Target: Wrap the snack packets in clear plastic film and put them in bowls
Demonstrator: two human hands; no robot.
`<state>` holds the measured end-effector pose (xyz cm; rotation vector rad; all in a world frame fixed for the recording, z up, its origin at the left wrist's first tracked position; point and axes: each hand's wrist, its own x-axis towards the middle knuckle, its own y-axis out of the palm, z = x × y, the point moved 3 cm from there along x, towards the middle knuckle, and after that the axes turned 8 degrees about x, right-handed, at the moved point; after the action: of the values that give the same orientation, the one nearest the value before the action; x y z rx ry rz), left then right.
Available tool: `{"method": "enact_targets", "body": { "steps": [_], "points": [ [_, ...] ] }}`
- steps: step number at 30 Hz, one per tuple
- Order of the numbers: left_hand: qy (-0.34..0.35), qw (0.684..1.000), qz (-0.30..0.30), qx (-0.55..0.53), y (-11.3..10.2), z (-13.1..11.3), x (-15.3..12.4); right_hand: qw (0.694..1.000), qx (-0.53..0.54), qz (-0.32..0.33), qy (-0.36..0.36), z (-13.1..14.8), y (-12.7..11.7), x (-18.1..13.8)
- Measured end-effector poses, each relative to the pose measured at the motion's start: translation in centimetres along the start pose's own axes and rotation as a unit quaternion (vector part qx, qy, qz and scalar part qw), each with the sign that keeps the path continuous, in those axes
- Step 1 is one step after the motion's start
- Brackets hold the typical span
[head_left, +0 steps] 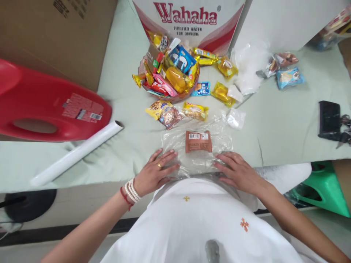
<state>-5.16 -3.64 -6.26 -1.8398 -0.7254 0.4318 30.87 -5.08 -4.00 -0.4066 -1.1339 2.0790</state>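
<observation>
A clear plastic bag (178, 140) lies flat on the pale green table cover near the front edge. A brown snack packet (198, 141) rests on or inside it, label side up. My left hand (155, 171) lies flat on the bag's left corner, fingers stretched out, a ring on one finger and bead bracelets at the wrist. My right hand (238, 171) lies flat at the bag's right corner, fingers spread. Neither hand grips anything.
A bowl (175, 98) heaped with wrapped snacks stands behind the bag, loose packets (164, 111) scattered around it. A white roll (78, 152) and a red plastic stool (41, 102) lie left. A Wahaha carton (189, 18) stands at the back, a black object (329, 119) right.
</observation>
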Motion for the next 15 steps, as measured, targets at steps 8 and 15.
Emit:
{"method": "enact_targets", "body": {
  "steps": [8,15],
  "points": [
    [-0.119,0.984,-0.059,-0.123,-4.3,2.0,4.1,0.98,0.17,-0.087,0.062,-2.1,-3.6,2.9],
    [-0.299,0.951,-0.044,0.073,-5.9,6.4,10.3,0.959,0.072,-0.031,0.274,-6.0,-5.5,8.8]
  ]
}}
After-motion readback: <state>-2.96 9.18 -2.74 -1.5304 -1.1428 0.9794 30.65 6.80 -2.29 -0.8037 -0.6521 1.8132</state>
